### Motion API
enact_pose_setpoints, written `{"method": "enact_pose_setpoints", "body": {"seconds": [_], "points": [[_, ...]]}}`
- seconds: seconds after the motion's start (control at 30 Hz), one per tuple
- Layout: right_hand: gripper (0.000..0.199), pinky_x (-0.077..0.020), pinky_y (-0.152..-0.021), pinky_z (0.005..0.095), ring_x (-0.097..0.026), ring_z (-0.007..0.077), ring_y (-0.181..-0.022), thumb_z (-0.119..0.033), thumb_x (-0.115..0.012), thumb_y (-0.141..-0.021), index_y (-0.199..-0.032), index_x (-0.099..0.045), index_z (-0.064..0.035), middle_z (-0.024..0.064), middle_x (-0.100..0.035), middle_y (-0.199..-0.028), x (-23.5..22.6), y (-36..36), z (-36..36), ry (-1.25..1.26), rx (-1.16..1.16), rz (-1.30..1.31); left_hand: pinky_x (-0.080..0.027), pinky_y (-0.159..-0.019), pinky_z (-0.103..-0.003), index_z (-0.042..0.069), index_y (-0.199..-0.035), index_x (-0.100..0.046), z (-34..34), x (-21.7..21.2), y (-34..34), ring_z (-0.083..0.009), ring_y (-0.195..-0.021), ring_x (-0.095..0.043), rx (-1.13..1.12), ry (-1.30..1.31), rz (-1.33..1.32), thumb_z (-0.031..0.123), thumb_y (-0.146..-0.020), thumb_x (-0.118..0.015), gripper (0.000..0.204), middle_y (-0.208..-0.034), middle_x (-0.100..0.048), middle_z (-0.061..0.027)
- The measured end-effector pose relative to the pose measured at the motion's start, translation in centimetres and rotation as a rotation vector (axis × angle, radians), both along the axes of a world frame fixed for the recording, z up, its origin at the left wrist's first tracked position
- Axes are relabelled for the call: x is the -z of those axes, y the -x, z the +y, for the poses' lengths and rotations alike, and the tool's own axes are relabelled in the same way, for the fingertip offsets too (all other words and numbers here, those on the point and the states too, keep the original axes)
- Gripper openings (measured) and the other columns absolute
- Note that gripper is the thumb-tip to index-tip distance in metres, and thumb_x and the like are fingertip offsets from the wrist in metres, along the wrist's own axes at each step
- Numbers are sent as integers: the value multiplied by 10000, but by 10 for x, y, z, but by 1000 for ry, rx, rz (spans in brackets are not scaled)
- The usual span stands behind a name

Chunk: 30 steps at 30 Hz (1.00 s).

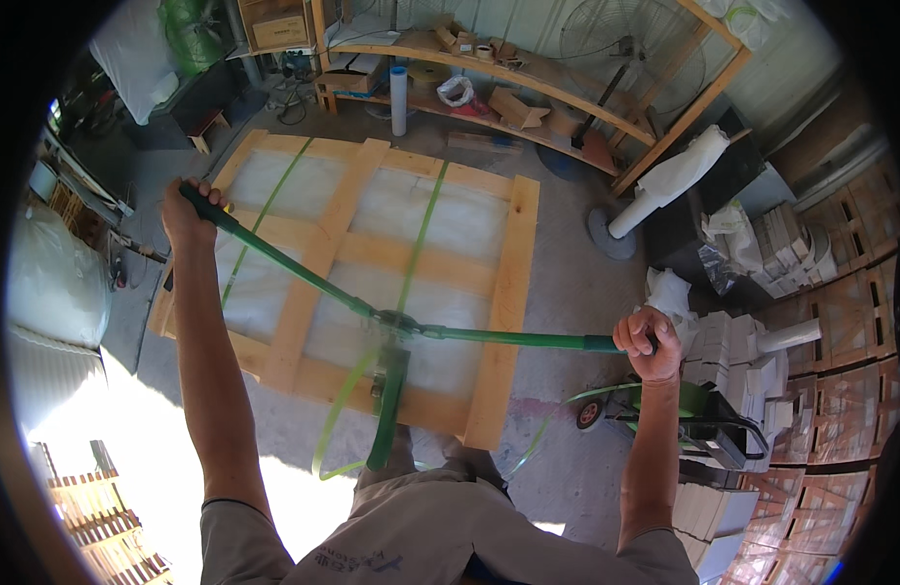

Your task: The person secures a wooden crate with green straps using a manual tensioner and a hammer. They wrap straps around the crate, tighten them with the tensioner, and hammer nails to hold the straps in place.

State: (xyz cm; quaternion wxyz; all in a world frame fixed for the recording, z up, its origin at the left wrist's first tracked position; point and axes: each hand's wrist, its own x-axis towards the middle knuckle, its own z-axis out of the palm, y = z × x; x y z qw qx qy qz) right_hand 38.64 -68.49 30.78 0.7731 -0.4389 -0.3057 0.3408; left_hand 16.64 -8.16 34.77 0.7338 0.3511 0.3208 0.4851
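Above the near half of the slatted wooden crate [513,302], your long-handled green tool [396,322] stands with its two handles spread wide, its head in line with the right-hand strap [426,229]. Your left hand [190,210] is curled closed around the left grip; your right hand [649,343] makes a fist around the right. Unequal force from your arms could twist the head and let the strap slip or sit askew; excess force might split the band. The loose strap [335,419], looping beside your legs [398,453], could snag. Count: one crate, one tool, two handles, two hands, two straps across the crate top, one wheeled cart [708,421]. Whether the loop joins either strap, you cannot tell.
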Motion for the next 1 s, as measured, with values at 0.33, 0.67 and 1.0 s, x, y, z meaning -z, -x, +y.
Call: {"method": "enact_pose_setpoints", "body": {"seconds": [0.33, 0.67, 1.0], "points": [[201, -415, -500, 321, -456, 130, -455, -127, -619, -814, -687, -579, 23, 25, -472, -522, -31, 26, 38, -273, -25, -315, -231, -454, -311, 134, -700, -416, -41, -13, 6, -130, -455, -264, -267, -66, 18, 356, -925, -459, 319, -524, -277, 17], [136, -354, -470, 227, -407, 29, -507, -36, -613, -836, -711, -587, 12, -14, -479, -525, -89, 45, 86, 161, 28, -421, -242, -423, -304, 138, -676, -407, -137, -49, 5, -131, -420, -265, -376, -214, 4, 310, -912, -485, 302, -501, -290, 16], [303, -371, -480, 335, -361, 156, -471, -156, -585, -859, -646, -476, 31, 117, -448, -508, -120, 102, 168, 60, 91, -702, -247, -391, -294, 108, -660, -429, -201, -58, 20, -133, -390, -286, -394, -271, -87, 277, -915, -484, 311, -483, -332, -11]]}}
